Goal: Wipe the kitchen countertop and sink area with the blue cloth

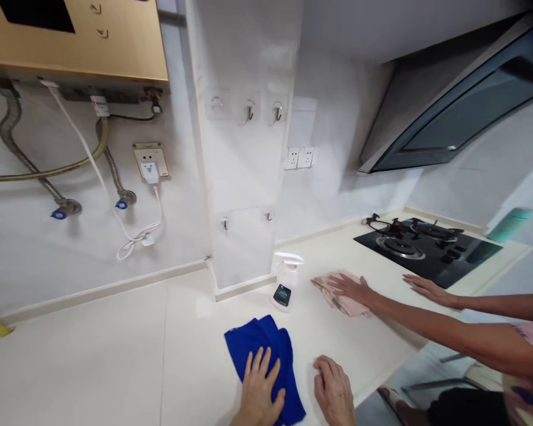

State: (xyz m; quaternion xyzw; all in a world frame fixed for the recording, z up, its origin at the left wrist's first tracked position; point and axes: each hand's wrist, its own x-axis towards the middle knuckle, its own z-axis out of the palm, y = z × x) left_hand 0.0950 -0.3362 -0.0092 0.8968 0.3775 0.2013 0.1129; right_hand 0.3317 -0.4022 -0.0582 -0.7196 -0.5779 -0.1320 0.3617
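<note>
My left hand (260, 387) lies flat with fingers spread on a blue cloth (266, 349) that is spread on the white countertop (115, 349). My right hand (333, 390) rests on the bare counter just right of the cloth, fingers curled down and together, with nothing visible in it. A white spray bottle (286, 281) stands just beyond the cloth, near the wall column. Another person at the right presses one hand (350, 288) on a pink cloth (340, 296) and lays the other hand (429, 288) flat by the stove.
A black gas hob (426, 248) sits at the far right under a range hood (462, 106). A gold water heater (75, 38) with hoses and a plugged socket (151, 163) hangs at the left. A teal bottle (510, 225) stands behind the hob. The counter edge runs diagonally at the lower right.
</note>
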